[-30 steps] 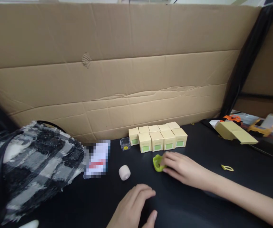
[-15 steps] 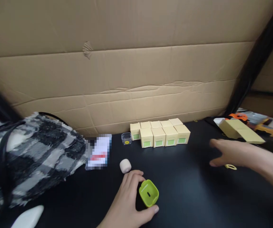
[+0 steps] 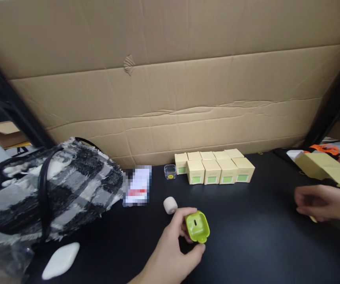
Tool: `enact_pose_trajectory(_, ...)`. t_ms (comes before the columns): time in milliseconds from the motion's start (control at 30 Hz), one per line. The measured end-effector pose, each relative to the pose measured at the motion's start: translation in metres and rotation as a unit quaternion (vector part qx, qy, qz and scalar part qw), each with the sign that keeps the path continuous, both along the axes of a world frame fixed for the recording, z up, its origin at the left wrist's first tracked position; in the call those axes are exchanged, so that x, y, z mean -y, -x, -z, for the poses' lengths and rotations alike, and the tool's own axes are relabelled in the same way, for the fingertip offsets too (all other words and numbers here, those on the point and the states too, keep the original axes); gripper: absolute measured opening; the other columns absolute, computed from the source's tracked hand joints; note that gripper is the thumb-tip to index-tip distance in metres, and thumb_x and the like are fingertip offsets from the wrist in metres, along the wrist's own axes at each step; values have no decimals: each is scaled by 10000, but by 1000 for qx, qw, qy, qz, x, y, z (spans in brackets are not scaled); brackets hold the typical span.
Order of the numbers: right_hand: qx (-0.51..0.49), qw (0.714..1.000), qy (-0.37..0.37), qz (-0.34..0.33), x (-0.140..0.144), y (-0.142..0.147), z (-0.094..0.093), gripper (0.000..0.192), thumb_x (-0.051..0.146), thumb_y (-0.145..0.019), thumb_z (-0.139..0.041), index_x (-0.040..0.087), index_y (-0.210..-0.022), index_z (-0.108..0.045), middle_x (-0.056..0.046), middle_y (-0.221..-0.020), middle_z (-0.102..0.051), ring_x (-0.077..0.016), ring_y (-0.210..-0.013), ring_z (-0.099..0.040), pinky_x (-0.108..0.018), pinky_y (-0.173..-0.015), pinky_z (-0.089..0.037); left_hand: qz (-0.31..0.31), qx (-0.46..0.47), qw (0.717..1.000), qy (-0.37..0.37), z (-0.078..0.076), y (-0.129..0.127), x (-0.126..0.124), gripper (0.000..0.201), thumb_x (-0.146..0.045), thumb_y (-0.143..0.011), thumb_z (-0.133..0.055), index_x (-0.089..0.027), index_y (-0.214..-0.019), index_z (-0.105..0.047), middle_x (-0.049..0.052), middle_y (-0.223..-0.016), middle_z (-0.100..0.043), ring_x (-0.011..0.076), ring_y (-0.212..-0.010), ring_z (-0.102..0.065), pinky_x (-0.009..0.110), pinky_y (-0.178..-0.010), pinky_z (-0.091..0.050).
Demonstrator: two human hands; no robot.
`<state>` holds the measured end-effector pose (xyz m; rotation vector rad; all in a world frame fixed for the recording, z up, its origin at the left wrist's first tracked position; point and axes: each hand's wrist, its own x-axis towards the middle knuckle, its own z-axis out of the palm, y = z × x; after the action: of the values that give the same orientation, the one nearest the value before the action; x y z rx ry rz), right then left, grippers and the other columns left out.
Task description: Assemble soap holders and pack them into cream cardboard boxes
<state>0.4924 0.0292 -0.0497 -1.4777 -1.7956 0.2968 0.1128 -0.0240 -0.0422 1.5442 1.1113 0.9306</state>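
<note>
left hand (image 3: 170, 252) grips green case (image 3: 197, 226) | right hand (image 3: 320, 203) curled, contents unclear, near bench (image 3: 261, 236) right edge | bare bench between hands

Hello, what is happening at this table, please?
A person works at a black table with bare hands. The left hand holds a small green case just above the table. The right hand is far to the right, closed over a small yellow piece that is mostly hidden. Small cream boxes stand in rows by the cardboard wall, and a checked bag lies to the left.
</note>
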Motion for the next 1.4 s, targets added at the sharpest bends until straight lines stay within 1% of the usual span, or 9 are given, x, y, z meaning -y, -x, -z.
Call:
enact_pose_trajectory(67,-16,978,165,-129,-7,16,-21,516,718,-707,-610,213,-600,-627,-44,-541,-642,-132,-492,-613,-283,-472,-453,-3,116,992,53,6,-2,-3,471,-172,-702,-721,-206,-1141,-553,46,-954,-694,175,-829,-638,278,-741,-481)
enact_pose_trajectory(133,-85,977,127,-149,-13,42,-45,468,662,-767,-601,204,-680,-649,-47,-668,-669,-148,-618,-654,-298,-575,-501,-20,210,971,110,10,-4,-6,451,-291,-712,-758,-169,-1106,-576,55,-859,-727,175,-751,-672,285,-703,-513)
enact_pose_trajectory(233,-148,961,71,-221,-17,93,-62,370,524,-729,-743,205,-913,-701,-52,-795,-694,-179,-709,-693,-311,-661,-568,-47,244,958,143,12,-4,-10,516,-383,-713,-778,-149,-1129,-581,44,-782,-738,169,-678,-696,297,-685,-546)
enact_pose_trajectory(333,-152,954,50,-254,-9,140,-56,303,485,-792,-700,193,-873,-707,-74,-907,-688,-193,-792,-691,-324,-718,-581,-70,253,954,147,9,-3,-9,577,-351,-691,-813,-162,-1188,-588,75,-912,-768,188,-752,-727,296,-717,-558)
enact_pose_trajectory(467,-122,955,7,-271,14,173,-37,127,309,-885,-625,201,-844,-676,-29,-811,-669,-154,-742,-638,-286,-674,-530,-43,251,956,149,8,-6,-5,503,-365,-638,-849,-182,-1082,-697,94,-1033,-771,232,-917,-721,276,-731,-565)
enact_pose_trajectory(733,90,946,-172,-260,33,176,-34,90,136,-876,-590,196,-821,-628,9,-749,-698,-141,-676,-582,-301,-622,-318,-75,256,946,186,-1,-13,-1,491,-345,-581,-884,-152,-988,-688,78,-860,-799,226,-854,-739,296,-747,-580)
enact_pose_trajectory(900,113,944,-168,-261,32,180,-28,179,159,-897,-547,197,-734,-611,6,-696,-672,-147,-652,-526,-298,-611,-284,-31,215,958,186,-6,-16,2,645,-377,-560,-884,-188,-1140,-673,71,-955,-791,216,-908,-717,267,-745,-560)
enact_pose_trajectory(1233,128,947,-135,-262,41,178,-18,192,148,-888,-525,197,-728,-620,-7,-674,-631,-156,-646,-495,-302,-621,-311,0,184,971,156,-5,-16,4,387,-291,-624,-854,-212,-989,-753,50,-1001,-781,206,-934,-693,285,-833,-527)
enact_pose_trajectory(1400,111,948,-135,-266,39,180,-16,255,162,-928,-485,198,-700,-594,-17,-675,-609,-166,-669,-495,-308,-624,-322,14,188,974,126,7,-11,5,440,-385,-685,-808,-264,-1100,-725,52,-1079,-760,220,-926,-692,299,-785,-552)
